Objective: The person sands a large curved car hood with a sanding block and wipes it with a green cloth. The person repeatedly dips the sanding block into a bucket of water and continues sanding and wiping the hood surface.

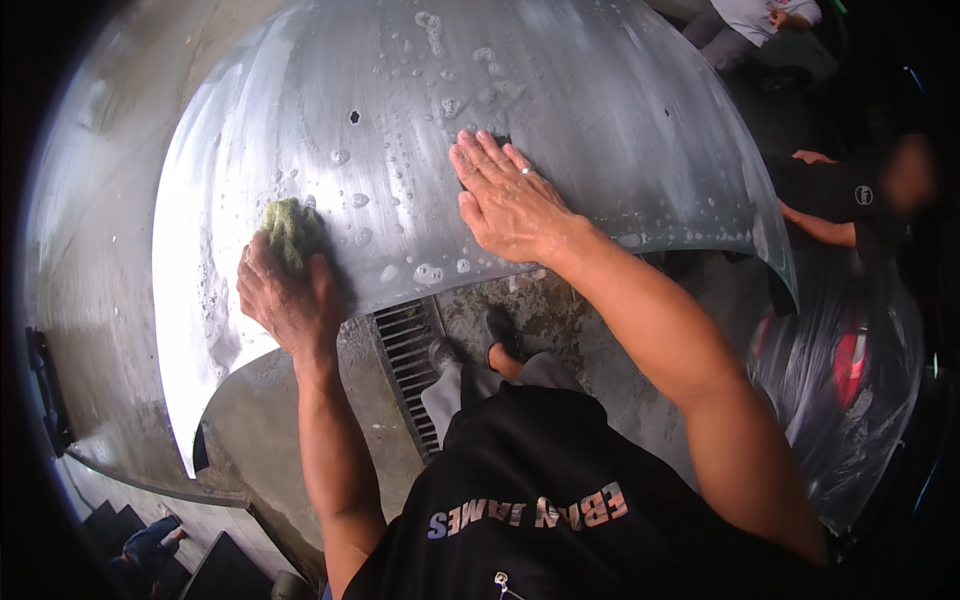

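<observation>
A large silver curved car body panel (560,90), wet and dotted with soap suds, lies in front of me. My left hand (290,300) presses a green-yellow sponge (292,230) against the panel near its lower edge. My right hand (510,195), with a ring on one finger, rests flat and spread on the panel's middle, partly covering a small dark opening. A small dark hole (354,117) shows higher up on the panel.
A metal floor drain grate (408,360) runs in the wet concrete floor (100,300) under the panel, beside my shoes. Another person in dark clothes (850,200) stands at the right. A plastic-wrapped part with red (850,360) sits at the lower right.
</observation>
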The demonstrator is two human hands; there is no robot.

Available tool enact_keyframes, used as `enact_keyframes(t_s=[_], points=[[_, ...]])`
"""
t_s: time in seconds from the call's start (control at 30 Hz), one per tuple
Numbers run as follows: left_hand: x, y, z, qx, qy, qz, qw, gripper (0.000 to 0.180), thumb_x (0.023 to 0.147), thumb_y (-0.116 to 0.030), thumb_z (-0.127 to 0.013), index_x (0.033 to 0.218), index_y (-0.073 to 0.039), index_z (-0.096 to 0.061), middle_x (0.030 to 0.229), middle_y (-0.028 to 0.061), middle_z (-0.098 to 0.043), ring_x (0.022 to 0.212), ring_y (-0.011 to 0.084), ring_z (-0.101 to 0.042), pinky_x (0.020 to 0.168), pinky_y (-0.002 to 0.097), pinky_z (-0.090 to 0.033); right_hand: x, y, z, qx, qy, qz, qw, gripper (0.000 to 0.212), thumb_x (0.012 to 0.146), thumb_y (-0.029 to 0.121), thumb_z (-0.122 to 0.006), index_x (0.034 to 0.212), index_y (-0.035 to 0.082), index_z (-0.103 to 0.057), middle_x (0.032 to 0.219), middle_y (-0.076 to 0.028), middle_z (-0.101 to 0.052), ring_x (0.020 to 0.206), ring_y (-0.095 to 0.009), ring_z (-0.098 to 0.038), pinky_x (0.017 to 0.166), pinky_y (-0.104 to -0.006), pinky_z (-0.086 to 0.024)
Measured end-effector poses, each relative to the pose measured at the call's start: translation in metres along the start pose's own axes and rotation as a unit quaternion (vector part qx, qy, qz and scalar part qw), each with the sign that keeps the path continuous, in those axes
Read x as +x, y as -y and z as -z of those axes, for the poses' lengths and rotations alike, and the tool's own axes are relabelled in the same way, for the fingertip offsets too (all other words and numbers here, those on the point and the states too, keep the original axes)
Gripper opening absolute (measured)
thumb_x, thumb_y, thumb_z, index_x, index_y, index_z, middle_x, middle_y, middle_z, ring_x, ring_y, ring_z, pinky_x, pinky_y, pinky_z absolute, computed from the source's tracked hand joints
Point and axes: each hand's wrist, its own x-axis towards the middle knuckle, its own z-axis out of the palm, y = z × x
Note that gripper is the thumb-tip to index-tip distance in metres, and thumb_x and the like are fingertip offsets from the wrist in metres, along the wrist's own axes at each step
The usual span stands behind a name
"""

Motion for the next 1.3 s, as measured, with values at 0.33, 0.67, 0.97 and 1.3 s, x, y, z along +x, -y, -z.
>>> enact_keyframes(t_s=[0.33,0.67,0.97,1.3], points=[[0.003,-0.002,0.000,-0.017,-0.020,-0.029,0.999,0.070,0.079,-0.021,-0.074,0.145,-0.010,-0.050,0.135,0.0197,-0.059,0.129,0.0408,-0.054,0.113,0.0549,-0.036,0.022,-0.004,-0.005,-0.020,-0.034,-0.018,0.999,0.068,0.111,0.035,-0.032,0.169,0.001,-0.019,0.178,-0.018,-0.013,0.165,-0.032,-0.010,0.135,-0.0488,-0.009],[-0.002,0.009,-0.008,-0.002,-0.031,0.001,1.000,0.072,0.080,-0.022,-0.074,0.147,-0.012,-0.050,0.134,0.0164,-0.060,0.129,0.0382,-0.054,0.113,0.0534,-0.036,-0.087,-0.018,0.016,-0.022,0.075,-0.002,0.997,0.068,0.110,0.033,-0.032,0.170,0.004,-0.019,0.178,-0.016,-0.014,0.165,-0.030,-0.011,0.135,-0.0492,-0.012],[-0.002,0.007,-0.008,0.004,-0.034,0.009,0.999,0.073,0.079,-0.022,-0.075,0.147,-0.011,-0.050,0.134,0.0158,-0.060,0.128,0.0376,-0.055,0.113,0.0537,-0.037,-0.107,-0.035,0.021,-0.017,0.108,-0.022,0.994,0.065,0.110,0.029,-0.033,0.169,0.003,-0.022,0.177,-0.017,-0.019,0.165,-0.033,-0.012,0.135,-0.0487,-0.013],[-0.006,0.008,-0.006,0.005,-0.023,0.022,0.999,0.073,0.078,-0.019,-0.075,0.147,-0.011,-0.051,0.139,0.0184,-0.059,0.133,0.0395,-0.053,0.114,0.0538,-0.036,-0.099,0.001,0.000,-0.001,0.076,0.030,0.997,0.070,0.109,0.034,-0.038,0.170,0.004,-0.020,0.178,-0.016,-0.013,0.165,-0.033,-0.010,0.134,-0.0514,-0.010]])
